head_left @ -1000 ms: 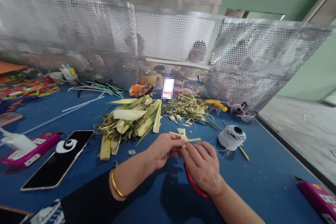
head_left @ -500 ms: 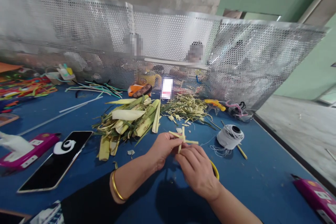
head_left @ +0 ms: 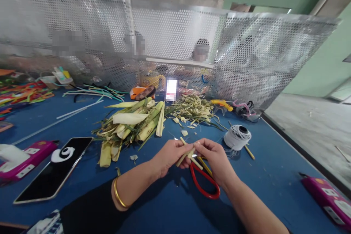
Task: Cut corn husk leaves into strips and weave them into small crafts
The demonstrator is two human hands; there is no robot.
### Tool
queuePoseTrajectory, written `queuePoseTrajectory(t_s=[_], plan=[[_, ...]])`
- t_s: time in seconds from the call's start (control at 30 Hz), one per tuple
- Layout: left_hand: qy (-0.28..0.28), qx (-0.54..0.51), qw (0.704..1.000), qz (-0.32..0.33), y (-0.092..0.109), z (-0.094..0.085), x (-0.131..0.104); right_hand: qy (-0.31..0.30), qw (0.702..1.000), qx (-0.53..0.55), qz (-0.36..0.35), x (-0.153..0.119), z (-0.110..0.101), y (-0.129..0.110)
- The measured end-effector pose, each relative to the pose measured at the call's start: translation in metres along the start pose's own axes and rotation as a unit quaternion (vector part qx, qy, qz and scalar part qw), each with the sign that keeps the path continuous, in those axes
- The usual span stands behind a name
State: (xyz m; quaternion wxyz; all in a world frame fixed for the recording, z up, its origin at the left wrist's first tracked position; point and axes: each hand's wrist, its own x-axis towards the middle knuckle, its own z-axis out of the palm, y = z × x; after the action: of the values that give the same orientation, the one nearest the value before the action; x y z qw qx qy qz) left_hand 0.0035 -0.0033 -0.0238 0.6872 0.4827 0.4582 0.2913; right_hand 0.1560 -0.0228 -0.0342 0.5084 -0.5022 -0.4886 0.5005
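Left of the husk pile (head_left: 130,119), and nearer the person, lies a black phone (head_left: 52,172). Right of the pile's near edge, the left hand (head_left: 171,155) grips crossed pale strips (head_left: 191,153) between thumb and curled fingers. The strips sit between both hands, off the table, with a red loop handle (head_left: 212,195) below them. The right hand (head_left: 214,157) pinches the strips' other side. Farther right of the pile stands a white thread spool (head_left: 237,138).

The counter (head_left: 263,164) is blue; pale yellow-green leaf strips (head_left: 183,158), six o'clock; red handle loop (head_left: 199,189), five; white thread spool (head_left: 236,139), black-cored, four; gold bracelet (head_left: 117,195), seven; brown-checked pouch (head_left: 146,93), nine-thirty.
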Motion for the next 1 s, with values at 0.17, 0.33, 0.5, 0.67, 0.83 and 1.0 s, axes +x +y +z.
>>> queuePoseTrajectory(t_s=[0.17, 0.33, 0.5, 0.67, 0.83, 1.0], plan=[[-0.019, 0.054, 0.997, 0.049, 0.001, 0.004, -0.002, 0.064, 0.997, 0.041, -0.001, 0.000, 0.003, 0.007], [-0.038, 0.066, 0.995, 0.065, 0.000, 0.005, -0.002, 0.131, 0.990, 0.030, -0.032, 0.004, 0.004, 0.016], [-0.021, 0.037, 0.998, 0.056, -0.002, 0.002, 0.001, 0.122, 0.989, -0.049, -0.066, 0.008, -0.002, 0.013], [0.038, -0.009, 0.998, 0.053, 0.000, -0.004, 0.005, 0.018, 0.992, -0.117, -0.047, 0.006, -0.009, 0.005], [0.069, -0.009, 0.994, 0.080, -0.001, -0.003, 0.005, -0.030, 0.934, -0.308, -0.177, -0.003, -0.004, 0.007], [0.094, -0.041, 0.989, 0.108, -0.005, 0.002, 0.005, -0.022, 0.756, -0.480, -0.444, -0.012, 0.004, 0.009]])
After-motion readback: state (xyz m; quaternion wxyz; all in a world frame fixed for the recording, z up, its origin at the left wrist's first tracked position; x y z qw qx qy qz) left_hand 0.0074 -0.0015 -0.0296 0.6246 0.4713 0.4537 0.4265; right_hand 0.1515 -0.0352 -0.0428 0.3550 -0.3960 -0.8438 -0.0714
